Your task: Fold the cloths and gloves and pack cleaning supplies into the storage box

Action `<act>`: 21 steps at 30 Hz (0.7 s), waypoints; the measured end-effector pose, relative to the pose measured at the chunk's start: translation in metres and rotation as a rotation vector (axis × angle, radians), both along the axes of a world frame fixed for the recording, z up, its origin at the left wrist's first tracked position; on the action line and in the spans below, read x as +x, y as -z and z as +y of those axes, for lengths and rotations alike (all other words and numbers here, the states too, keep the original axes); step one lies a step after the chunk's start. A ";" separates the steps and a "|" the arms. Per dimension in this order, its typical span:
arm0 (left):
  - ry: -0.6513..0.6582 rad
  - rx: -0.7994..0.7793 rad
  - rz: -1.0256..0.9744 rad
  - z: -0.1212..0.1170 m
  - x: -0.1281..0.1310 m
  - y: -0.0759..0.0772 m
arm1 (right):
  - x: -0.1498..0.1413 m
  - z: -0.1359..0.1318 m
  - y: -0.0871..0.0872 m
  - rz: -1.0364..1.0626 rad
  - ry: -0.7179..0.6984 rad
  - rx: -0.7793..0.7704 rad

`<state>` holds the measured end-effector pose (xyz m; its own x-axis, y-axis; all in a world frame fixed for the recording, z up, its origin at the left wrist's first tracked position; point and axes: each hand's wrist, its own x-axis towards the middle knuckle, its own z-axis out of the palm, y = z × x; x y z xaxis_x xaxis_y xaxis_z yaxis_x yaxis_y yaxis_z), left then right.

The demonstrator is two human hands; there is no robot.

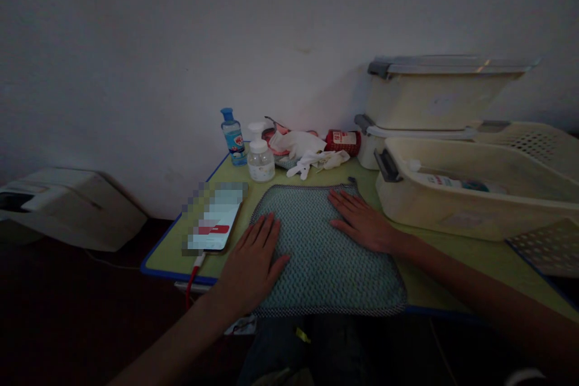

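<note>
A blue-green textured cleaning cloth (316, 253) with a checked border lies spread on the yellow-green table (167, 256) in front of me. Its near edge reaches the table's front edge. My left hand (253, 265) rests flat on the cloth's left side, fingers stretched forward. On the upper right part of the cloth lies my right hand (362, 220), palm down with fingers extended toward the far left. Neither hand grasps anything. Left of the cloth is a phone (219, 217) with a lit, partly blurred screen.
A blue bottle (233, 139), a clear pump bottle (261, 161), white gloves (312, 163) and a red container (342, 142) stand or lie along the wall. Cream storage bins (443, 208) occupy the right. A red cable (190, 283) runs from the phone over the edge.
</note>
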<state>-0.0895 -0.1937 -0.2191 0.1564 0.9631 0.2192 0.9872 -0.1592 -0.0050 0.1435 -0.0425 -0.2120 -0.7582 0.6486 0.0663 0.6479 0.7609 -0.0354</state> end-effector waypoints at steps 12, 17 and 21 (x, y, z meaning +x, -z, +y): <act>0.100 0.015 0.005 0.071 0.039 -0.040 | -0.052 -0.013 -0.029 0.296 0.054 0.013; 0.072 -0.047 -0.028 0.086 0.041 -0.009 | -0.061 -0.016 -0.008 0.220 -0.012 0.021; 0.025 -0.082 -0.036 0.080 0.035 -0.005 | -0.050 -0.011 -0.001 0.108 -0.035 -0.020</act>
